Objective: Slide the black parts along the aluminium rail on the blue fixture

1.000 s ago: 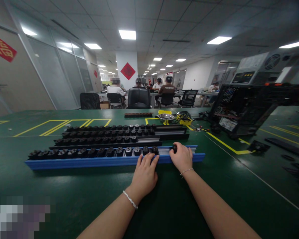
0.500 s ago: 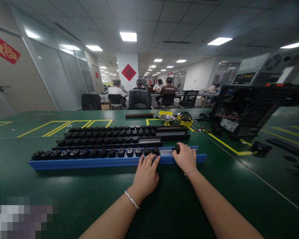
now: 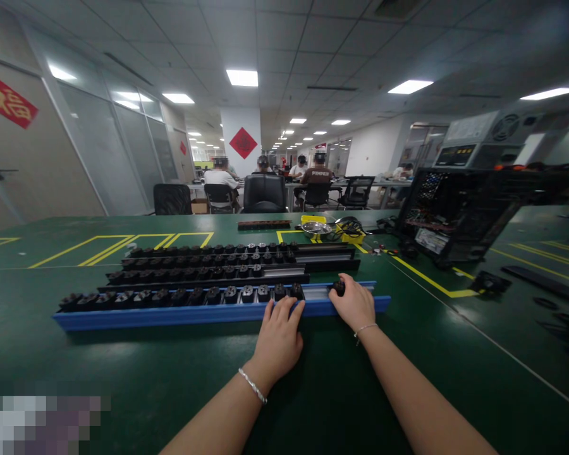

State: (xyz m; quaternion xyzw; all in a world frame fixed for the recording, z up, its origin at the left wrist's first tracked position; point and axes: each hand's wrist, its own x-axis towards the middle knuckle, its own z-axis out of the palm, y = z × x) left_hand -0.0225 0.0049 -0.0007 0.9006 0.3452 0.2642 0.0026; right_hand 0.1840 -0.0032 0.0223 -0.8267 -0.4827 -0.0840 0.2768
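Note:
A long blue rail (image 3: 171,317) lies across the table before me, and a row of black socket modules (image 3: 231,294) sits in its channel from the left end to past the middle. Fingers outstretched, my left hand (image 3: 279,338) rests against the rail's front wall beside the last modules of the row. My right hand (image 3: 355,308) pinches a single black socket module (image 3: 338,288) in the channel near the right end. Bare silvery channel shows between that module and the row. My right fingers partly cover the held module.
Behind the blue rail lie black rails (image 3: 308,278) with more modules. Farther back are a dark strip (image 3: 264,225), a metal bowl (image 3: 317,229) and a yellow bin with cables (image 3: 351,230). An opened computer case (image 3: 448,215) stands at right. People sit at far desks.
The view has shifted slightly. Both hands keep nearly the same places at the blue rail, the right one still on the single socket module.

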